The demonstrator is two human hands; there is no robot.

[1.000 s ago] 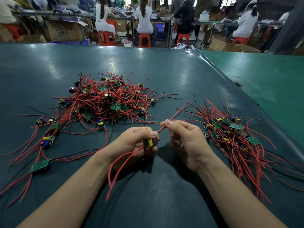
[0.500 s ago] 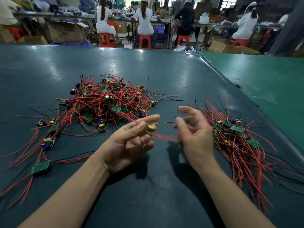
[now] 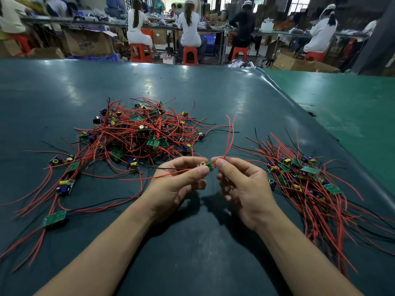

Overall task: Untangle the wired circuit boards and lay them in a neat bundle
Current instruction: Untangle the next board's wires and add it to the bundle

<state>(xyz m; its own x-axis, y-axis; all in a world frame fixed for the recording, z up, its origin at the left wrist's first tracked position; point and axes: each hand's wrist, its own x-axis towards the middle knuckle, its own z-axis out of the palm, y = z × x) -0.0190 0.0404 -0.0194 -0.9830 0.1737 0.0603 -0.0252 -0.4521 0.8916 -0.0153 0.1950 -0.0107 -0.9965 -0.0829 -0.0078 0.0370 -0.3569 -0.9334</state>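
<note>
- Holding 1 small circuit board [image 3: 207, 165] between them, the 2 hands meet just above the dark green table [image 3: 192, 242], between the 2 heaps.
- The left hand [image 3: 177, 184] pinches the board between thumb and forefinger; its red wires [image 3: 162, 175] and 1 black wire trail off to the left.
- The right hand [image 3: 241, 186] pinches a pair of red wires [image 3: 230, 137] right beside the board, and these now stand upright. Half a second ago both hands were spread and the wire between them was a blur; 1 second ago both fists were clenched on the board and a wire.
- That change suggests this board is now free of the tangled pile [image 3: 141, 131], which lies well apart behind the left hand, with several loose boards [image 3: 54, 218] strung out toward the near left.
- The neat bundle [image 3: 303, 178] lies to the right, boards clustered and wires running roughly 1 way, just beside the right hand.
- Judged from this, the step in hand is straightening the wires before laying the board on that bundle; most of the tangle is not yet sorted.
</note>
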